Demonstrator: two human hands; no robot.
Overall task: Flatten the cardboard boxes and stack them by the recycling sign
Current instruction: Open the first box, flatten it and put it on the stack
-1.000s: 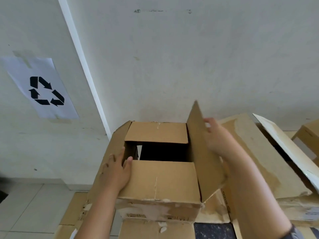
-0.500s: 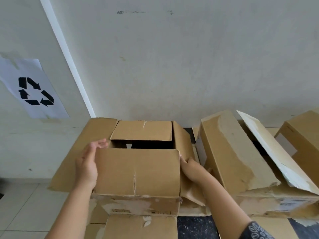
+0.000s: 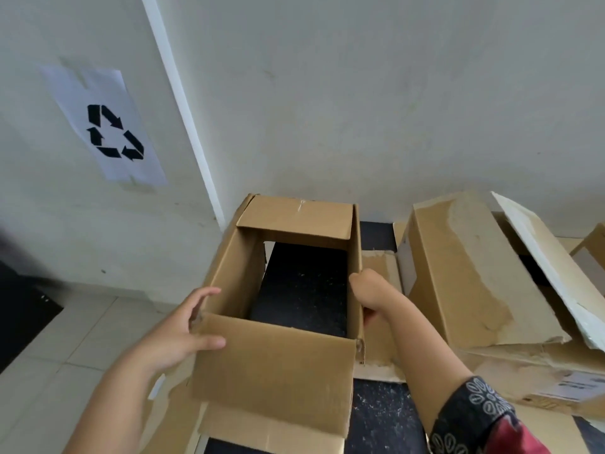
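Head view: hands gripping box sides.

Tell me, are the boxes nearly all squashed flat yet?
Not yet. Some flat cardboard already lies on the floor. The left hand and right hand hold an open box with the floor showing through it, not flattened. A torn box to the right stands unflattened. Nothing is visibly stacked below the recycling sign.
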